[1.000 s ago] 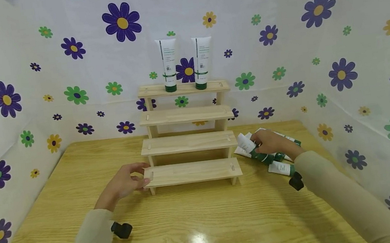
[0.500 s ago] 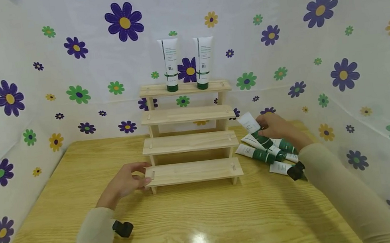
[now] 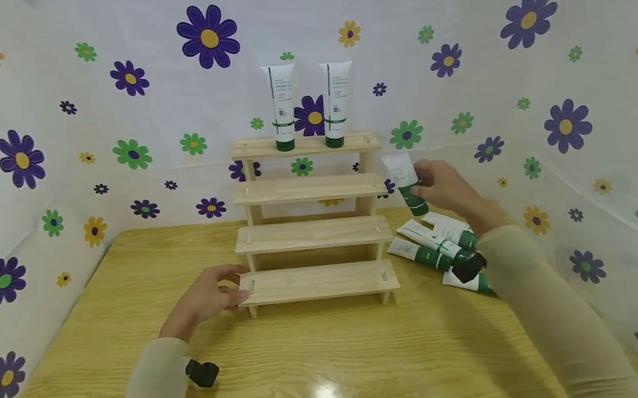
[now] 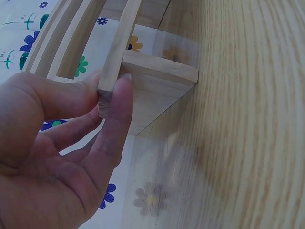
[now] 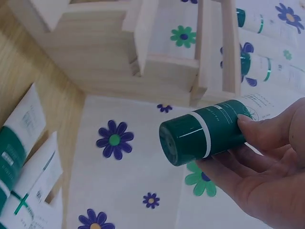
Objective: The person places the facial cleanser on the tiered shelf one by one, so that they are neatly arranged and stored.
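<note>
My left hand [image 3: 208, 295] pinches the left end of the lowest step of a wooden tiered stand [image 3: 313, 232], thumb and finger on either face of the board in the left wrist view. To the right of the stand, my right hand [image 3: 444, 188] holds a white and green squeeze tube [image 3: 406, 184] in the air, cap down and slightly tilted. In the right wrist view its green cap [image 5: 183, 140] points away from the fingers. Two taller white tubes [image 3: 283, 108] with green caps stand upright on the top step.
Several more white and green tubes [image 3: 422, 253] lie in a loose pile on the wooden table [image 3: 291, 373], right of the stand. Flower-patterned cloth [image 3: 166, 98] hangs behind and at both sides.
My right hand has picked a tube out of the pile and raised it, turning it closer to upright. The left hand keeps its hold on the lowest step.
</note>
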Demonstrator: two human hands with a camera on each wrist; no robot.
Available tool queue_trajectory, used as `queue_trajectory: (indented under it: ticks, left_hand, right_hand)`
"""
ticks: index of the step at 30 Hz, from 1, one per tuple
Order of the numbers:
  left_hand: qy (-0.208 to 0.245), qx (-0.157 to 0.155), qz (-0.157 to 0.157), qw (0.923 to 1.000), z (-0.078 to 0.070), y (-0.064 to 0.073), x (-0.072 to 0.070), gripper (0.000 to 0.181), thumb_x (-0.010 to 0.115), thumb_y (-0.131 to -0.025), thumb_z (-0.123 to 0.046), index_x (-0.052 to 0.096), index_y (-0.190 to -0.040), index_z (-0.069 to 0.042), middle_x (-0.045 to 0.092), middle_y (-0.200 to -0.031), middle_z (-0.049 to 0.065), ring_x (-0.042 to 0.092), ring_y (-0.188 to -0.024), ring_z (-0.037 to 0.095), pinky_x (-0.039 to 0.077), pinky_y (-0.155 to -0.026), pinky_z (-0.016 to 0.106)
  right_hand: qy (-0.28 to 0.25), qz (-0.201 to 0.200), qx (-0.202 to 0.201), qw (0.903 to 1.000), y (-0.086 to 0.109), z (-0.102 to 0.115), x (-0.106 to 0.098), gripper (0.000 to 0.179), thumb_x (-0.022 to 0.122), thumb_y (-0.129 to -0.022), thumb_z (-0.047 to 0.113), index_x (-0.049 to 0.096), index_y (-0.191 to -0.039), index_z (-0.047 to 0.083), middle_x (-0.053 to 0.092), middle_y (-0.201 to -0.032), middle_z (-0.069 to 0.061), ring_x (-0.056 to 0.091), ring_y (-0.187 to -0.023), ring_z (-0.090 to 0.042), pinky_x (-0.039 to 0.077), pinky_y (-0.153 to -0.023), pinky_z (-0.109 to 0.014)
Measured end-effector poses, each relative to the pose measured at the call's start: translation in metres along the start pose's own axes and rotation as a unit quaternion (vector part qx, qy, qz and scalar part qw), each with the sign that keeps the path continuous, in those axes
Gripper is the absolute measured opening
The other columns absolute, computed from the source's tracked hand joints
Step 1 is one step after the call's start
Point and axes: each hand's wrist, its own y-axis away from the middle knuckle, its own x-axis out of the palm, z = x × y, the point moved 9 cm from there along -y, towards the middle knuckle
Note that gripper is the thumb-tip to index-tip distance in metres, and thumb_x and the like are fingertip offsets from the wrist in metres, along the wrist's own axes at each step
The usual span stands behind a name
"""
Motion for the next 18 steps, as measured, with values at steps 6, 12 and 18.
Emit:
queue_trajectory:
  ticks: [6,12,18]
  left_hand:
    - [-0.002,-0.005,-0.002,1.0,0.002,-0.001,0.0,0.054,0.072,-0.095,-0.003,0.052,-0.145,0.003,0.055,-0.127,0.027,0.07,-0.082,0.016,0.066,-0.078,0.039]
    - [-0.008,-0.007,-0.004,0.9999,0.002,-0.001,0.0,0.053,0.072,-0.095,-0.005,0.053,-0.144,0.001,0.058,-0.125,0.025,0.07,-0.083,0.016,0.066,-0.078,0.038]
    - [-0.007,0.001,0.0,1.0,-0.001,0.001,0.001,0.054,0.071,-0.096,-0.005,0.051,-0.146,0.002,0.057,-0.127,0.027,0.071,-0.085,0.018,0.066,-0.078,0.04]
  right_hand:
    - [-0.039,-0.031,-0.019,0.9986,-0.008,0.019,-0.004,0.042,0.054,-0.102,-0.002,0.049,-0.144,-0.01,0.055,-0.145,-0.032,0.056,-0.134,-0.049,0.044,-0.117,-0.059]
    - [-0.069,-0.037,-0.029,0.9965,-0.016,0.039,-0.003,0.048,0.055,-0.103,0.0,0.045,-0.15,-0.004,0.052,-0.151,-0.028,0.053,-0.138,-0.045,0.04,-0.12,-0.059]
    - [-0.109,-0.023,-0.041,0.9929,-0.024,0.059,0.006,0.05,0.055,-0.103,0.0,0.044,-0.152,-0.001,0.05,-0.154,-0.024,0.051,-0.142,-0.042,0.039,-0.122,-0.056]
